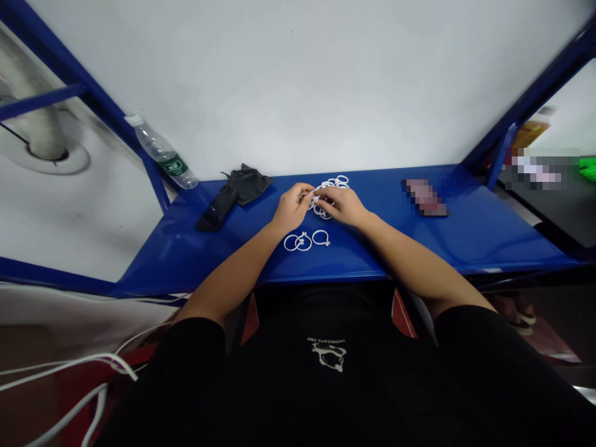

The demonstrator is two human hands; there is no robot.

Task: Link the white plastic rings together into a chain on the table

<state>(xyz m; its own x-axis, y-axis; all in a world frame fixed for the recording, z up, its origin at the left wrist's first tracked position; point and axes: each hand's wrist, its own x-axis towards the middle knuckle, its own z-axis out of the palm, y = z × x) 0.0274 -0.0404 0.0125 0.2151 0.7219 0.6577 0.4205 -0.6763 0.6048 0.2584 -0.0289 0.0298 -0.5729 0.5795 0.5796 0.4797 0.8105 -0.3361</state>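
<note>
My left hand (pixel 292 208) and my right hand (pixel 343 205) meet over the blue table, fingertips closed on a small white ring (pixel 315 198) with a clasp. The fingers cover much of it. A pile of similar white rings (pixel 342 180) lies just behind and under my right hand. Closer to me, a pair of overlapping rings (pixel 297 243) rests on the tabletop. Right beside them is a single ring (pixel 326 242) with its clasp turned to the right.
Left on the blue table (pixel 186 248) are a dark phone (pixel 216 211) and a crumpled black bag (pixel 249 184). A clear plastic bottle (pixel 161 152) leans against the blue frame. A blurred reddish flat object (pixel 426 197) lies right. White cables (pixel 93 363) hang at lower left.
</note>
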